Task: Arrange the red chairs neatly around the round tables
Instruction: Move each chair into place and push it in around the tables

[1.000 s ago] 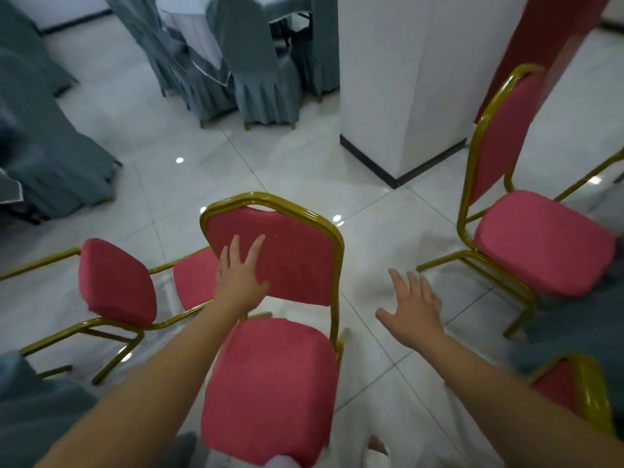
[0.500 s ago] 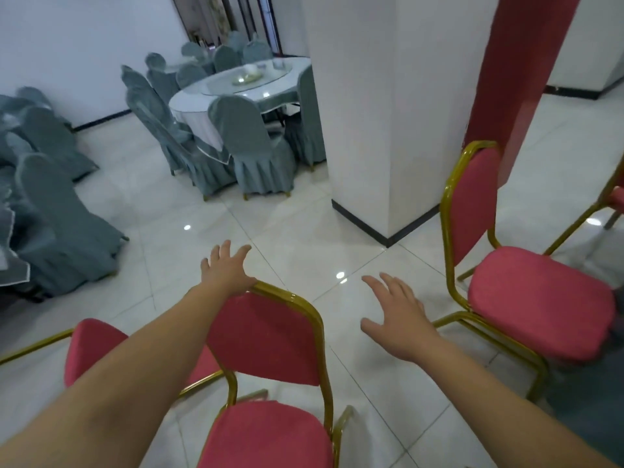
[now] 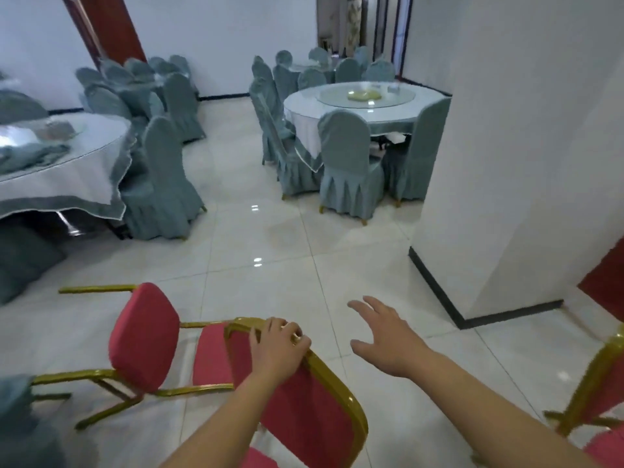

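My left hand (image 3: 278,346) grips the gold top rail of a red chair (image 3: 314,410) right in front of me, fingers curled over the frame. My right hand (image 3: 385,336) hovers open over the floor to the right of that chair, touching nothing. A second red chair (image 3: 141,336) lies tipped on its side at the left, its legs pointing left. Part of a third red chair (image 3: 601,383) shows at the right edge. One round table (image 3: 351,106) with a glass turntable stands at the back, another round table (image 3: 67,173) at the left.
Grey-covered chairs (image 3: 347,163) ring both tables. A white pillar (image 3: 506,163) with a dark base stands close on the right. Glossy white tile floor (image 3: 270,251) stretches between me and the tables. A grey cloth heap (image 3: 20,261) lies at the left.
My view has lifted toward the tables. My left hand went from resting flat on the chair back to curling round its top rail. My right hand stays open in the air.
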`<state>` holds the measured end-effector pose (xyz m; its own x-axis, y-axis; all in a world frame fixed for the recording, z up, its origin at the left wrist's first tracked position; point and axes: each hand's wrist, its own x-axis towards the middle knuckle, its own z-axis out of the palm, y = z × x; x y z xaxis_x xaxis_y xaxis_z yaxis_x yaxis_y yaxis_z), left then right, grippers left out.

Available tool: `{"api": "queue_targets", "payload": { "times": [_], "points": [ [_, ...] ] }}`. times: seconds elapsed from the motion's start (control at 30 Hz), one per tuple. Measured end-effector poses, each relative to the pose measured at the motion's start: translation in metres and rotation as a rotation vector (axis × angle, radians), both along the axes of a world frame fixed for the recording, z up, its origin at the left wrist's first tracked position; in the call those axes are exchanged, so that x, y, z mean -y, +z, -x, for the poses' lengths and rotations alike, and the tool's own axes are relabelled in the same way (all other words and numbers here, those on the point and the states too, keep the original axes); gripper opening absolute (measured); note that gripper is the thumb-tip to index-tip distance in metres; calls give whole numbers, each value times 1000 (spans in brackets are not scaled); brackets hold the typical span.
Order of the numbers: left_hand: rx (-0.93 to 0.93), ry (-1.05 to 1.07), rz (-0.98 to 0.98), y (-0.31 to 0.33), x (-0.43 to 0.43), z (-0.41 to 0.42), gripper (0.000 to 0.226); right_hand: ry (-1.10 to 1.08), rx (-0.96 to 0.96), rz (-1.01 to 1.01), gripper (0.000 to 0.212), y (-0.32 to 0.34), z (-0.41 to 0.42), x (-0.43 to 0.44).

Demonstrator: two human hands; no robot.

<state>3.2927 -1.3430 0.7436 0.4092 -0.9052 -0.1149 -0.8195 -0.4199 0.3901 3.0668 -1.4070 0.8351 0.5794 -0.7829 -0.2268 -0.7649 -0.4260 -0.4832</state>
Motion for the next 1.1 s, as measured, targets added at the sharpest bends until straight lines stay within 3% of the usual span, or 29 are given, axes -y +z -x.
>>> {"api": "queue_targets", "payload": {
  "times": [0.23, 0.43, 0.53, 0.6, 0.77, 0.83, 0.9, 1.0, 1.1],
  "points": [
    [-194, 384, 17, 2, 2, -22, 100, 451, 41, -42, 67, 20, -150, 63],
    [-436, 671, 93, -4, -7, -15, 124, 881, 24, -59, 57, 7, -246, 85],
    [-733, 910, 323, -7, -7, 11, 113, 1206, -11, -3, 46, -12, -264, 92],
    [-806, 1076, 406, -7, 2, 38, 100, 1451, -105, 63, 41, -28, -260, 97],
    [-787, 1166, 297, -10, 16, 99, 111, 1658, -165, -45, 39, -55, -244, 110],
    [-742, 1207, 308, -10, 16, 123, 105, 1749, -233, -73, 48, -58, -236, 109],
    [-706, 1264, 310, -8, 13, 140, 98, 1831, -287, -3, 63, -64, -226, 107],
    [-730, 1298, 282, -5, -7, 156, 91, 1881, -175, 195, 66, -72, -209, 94],
    [-692, 1344, 218, -1, -49, 182, 83, 1919, -108, 180, 68, -81, -187, 57]
  ]
}}
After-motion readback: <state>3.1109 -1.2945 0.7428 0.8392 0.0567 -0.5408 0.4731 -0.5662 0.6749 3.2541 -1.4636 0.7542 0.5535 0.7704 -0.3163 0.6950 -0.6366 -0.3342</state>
